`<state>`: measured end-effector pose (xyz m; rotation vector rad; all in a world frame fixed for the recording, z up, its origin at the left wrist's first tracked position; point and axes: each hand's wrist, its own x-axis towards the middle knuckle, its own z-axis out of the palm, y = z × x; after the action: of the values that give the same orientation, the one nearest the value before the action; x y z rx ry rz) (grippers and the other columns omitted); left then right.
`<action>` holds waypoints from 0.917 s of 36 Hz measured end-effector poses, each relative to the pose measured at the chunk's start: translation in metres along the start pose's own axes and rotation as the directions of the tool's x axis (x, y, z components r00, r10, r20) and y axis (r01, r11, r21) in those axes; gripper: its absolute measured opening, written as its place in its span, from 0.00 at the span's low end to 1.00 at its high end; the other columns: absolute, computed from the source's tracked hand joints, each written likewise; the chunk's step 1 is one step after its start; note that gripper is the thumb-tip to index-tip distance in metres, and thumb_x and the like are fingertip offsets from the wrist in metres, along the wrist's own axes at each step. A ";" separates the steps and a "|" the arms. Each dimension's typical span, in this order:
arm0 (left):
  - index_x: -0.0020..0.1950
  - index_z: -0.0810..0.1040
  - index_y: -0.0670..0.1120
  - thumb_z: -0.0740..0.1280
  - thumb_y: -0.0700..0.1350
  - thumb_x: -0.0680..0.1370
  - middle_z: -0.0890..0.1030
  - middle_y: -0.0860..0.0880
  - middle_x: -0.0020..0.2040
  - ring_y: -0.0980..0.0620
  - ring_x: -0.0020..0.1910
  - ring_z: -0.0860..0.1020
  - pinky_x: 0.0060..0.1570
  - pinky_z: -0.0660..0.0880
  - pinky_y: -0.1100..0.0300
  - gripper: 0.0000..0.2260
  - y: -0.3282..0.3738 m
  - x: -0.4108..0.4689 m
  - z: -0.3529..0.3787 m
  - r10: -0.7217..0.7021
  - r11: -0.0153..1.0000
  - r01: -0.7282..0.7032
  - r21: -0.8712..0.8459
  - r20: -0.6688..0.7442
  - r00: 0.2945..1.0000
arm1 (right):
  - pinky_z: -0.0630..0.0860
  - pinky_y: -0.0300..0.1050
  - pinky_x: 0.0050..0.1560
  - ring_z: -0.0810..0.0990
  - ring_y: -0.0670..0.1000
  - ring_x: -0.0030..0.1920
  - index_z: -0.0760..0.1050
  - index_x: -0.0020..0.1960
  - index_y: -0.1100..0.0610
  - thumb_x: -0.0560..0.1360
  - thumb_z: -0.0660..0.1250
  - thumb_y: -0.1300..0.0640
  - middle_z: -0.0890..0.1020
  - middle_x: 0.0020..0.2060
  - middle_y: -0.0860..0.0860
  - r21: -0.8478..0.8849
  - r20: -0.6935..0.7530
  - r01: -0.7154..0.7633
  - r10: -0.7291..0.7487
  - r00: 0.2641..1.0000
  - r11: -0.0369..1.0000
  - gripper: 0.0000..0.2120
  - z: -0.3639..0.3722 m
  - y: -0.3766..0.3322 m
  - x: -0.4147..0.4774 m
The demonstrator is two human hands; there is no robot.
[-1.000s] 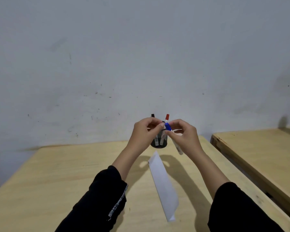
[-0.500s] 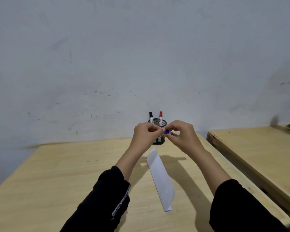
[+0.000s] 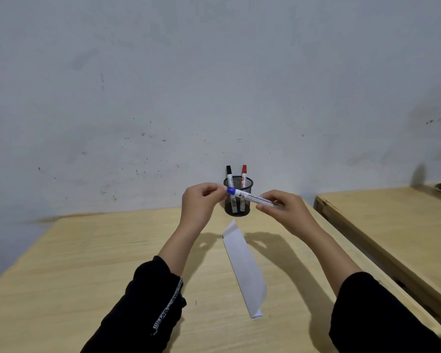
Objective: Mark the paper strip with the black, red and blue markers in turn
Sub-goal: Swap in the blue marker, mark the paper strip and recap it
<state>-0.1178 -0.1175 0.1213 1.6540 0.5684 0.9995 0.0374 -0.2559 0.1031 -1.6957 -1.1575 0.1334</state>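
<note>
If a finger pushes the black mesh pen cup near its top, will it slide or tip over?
The mesh pen cup looks light, since its wall is open wire. It is taller than wide, and the black marker and red marker stand above its rim, so a high push would probably tip it. On the smooth wooden table, a low push likely slides it.

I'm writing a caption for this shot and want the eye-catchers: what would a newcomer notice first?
First, the blue marker held level in mid-air between the left hand and right hand, the left pinching its cap end. Right behind it, a mesh cup holds the black marker and red marker. Below the hands, a paper strip lies on the table.
</note>
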 end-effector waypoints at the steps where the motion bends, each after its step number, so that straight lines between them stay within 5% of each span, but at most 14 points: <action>1: 0.29 0.83 0.54 0.70 0.41 0.72 0.83 0.55 0.30 0.53 0.38 0.81 0.49 0.76 0.58 0.13 -0.003 0.000 -0.003 -0.018 1.000 0.018 -0.022 -0.010 1.000 | 0.67 0.30 0.32 0.74 0.41 0.31 0.81 0.42 0.49 0.70 0.73 0.58 0.80 0.30 0.42 0.046 -0.013 -0.010 0.011 1.000 0.999 0.04 -0.001 0.001 -0.001; 6: 0.30 0.84 0.48 0.68 0.39 0.74 0.81 0.51 0.31 0.55 0.35 0.78 0.47 0.77 0.65 0.13 -0.018 -0.004 -0.011 -0.142 0.966 0.145 -0.213 0.026 0.989 | 0.74 0.33 0.34 0.78 0.44 0.31 0.82 0.43 0.57 0.68 0.74 0.63 0.81 0.29 0.46 0.410 -0.057 -0.083 0.116 0.992 0.908 0.05 0.000 0.005 -0.006; 10: 0.34 0.81 0.42 0.67 0.39 0.75 0.79 0.49 0.31 0.55 0.33 0.76 0.40 0.76 0.70 0.09 -0.026 -0.008 -0.007 -0.199 0.915 0.222 -0.337 0.101 0.975 | 0.74 0.32 0.33 0.76 0.43 0.31 0.79 0.42 0.58 0.64 0.74 0.60 0.78 0.31 0.47 0.802 -0.007 -0.159 0.275 0.961 0.576 0.08 0.016 0.001 -0.007; 13: 0.36 0.82 0.41 0.68 0.39 0.75 0.80 0.48 0.32 0.57 0.31 0.77 0.38 0.76 0.70 0.08 -0.029 -0.010 -0.003 -0.213 0.893 0.252 -0.372 0.142 0.967 | 0.76 0.31 0.34 0.77 0.43 0.32 0.78 0.44 0.58 0.66 0.73 0.59 0.79 0.32 0.47 0.889 0.045 -0.179 0.307 0.951 0.422 0.08 0.029 -0.005 -0.006; 19: 0.42 0.81 0.41 0.68 0.38 0.75 0.83 0.47 0.35 0.56 0.35 0.80 0.41 0.78 0.69 0.04 -0.027 -0.012 0.005 -0.183 0.902 0.238 -0.360 0.181 0.966 | 0.77 0.32 0.34 0.78 0.44 0.31 0.77 0.45 0.58 0.74 0.69 0.59 0.80 0.32 0.48 0.840 0.072 -0.217 0.295 0.953 0.498 0.02 0.044 -0.012 -0.005; 24: 0.48 0.82 0.47 0.68 0.38 0.76 0.83 0.49 0.42 0.57 0.41 0.81 0.51 0.78 0.63 0.06 -0.028 -0.013 0.008 0.032 0.968 0.004 -0.252 0.138 0.990 | 0.76 0.32 0.33 0.77 0.44 0.29 0.77 0.43 0.61 0.75 0.66 0.60 0.80 0.30 0.50 0.851 0.043 -0.205 0.325 0.945 0.484 0.05 0.043 -0.011 -0.002; 33: 0.46 0.83 0.47 0.69 0.39 0.75 0.83 0.53 0.36 0.60 0.36 0.80 0.43 0.75 0.68 0.05 -0.030 -0.017 0.014 0.120 0.980 -0.101 -0.172 0.102 0.988 | 0.75 0.33 0.32 0.77 0.45 0.27 0.76 0.41 0.60 0.76 0.64 0.62 0.79 0.26 0.49 0.845 -0.029 -0.127 0.281 0.959 0.520 0.06 0.042 -0.014 -0.003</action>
<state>-0.1117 -0.1287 0.0860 1.5940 0.3120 0.9995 0.0036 -0.2299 0.0934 -0.9137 -0.5693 0.5988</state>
